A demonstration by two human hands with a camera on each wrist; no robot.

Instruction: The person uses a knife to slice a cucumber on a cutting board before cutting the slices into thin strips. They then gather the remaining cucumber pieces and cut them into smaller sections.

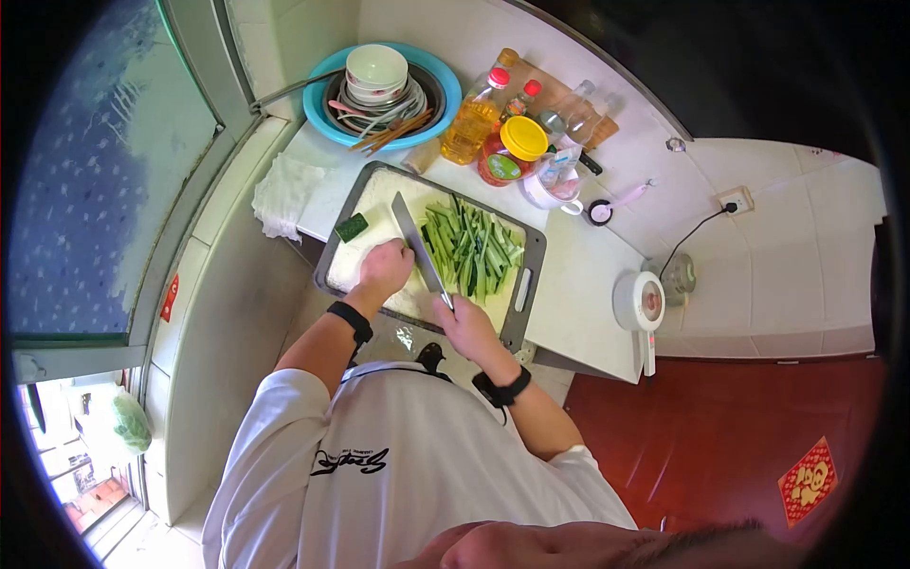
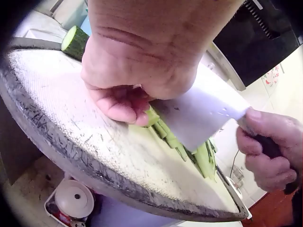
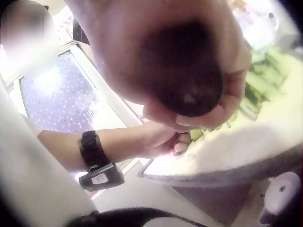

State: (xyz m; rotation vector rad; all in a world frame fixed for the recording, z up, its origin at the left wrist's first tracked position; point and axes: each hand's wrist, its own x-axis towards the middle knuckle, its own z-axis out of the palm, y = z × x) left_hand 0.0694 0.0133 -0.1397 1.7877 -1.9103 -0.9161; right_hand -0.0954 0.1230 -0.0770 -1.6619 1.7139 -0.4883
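Note:
My right hand [image 1: 468, 328] grips the dark handle of a broad kitchen knife [image 1: 414, 239], its blade slanting across the cutting board [image 1: 343, 270]. Close along the blade's left side, my left hand [image 1: 387, 267] has its fingers curled over a cucumber piece [image 2: 152, 116], most of it hidden beneath the hand. Right of the blade lies a spread of green cucumber strips [image 1: 474, 248]. A short, dark-skinned cucumber chunk [image 1: 352, 227] sits apart on the board's left part, its pale cut end showing in the left wrist view.
Behind the board stand a blue basin [image 1: 316, 106] of bowls and chopsticks, an oil bottle [image 1: 471, 123], a yellow-lidded jar [image 1: 522, 139] and a white mug [image 1: 548, 195]. A white cloth [image 1: 282, 194] hangs at the counter's left edge. A white handled pot [image 1: 637, 302] stands far right.

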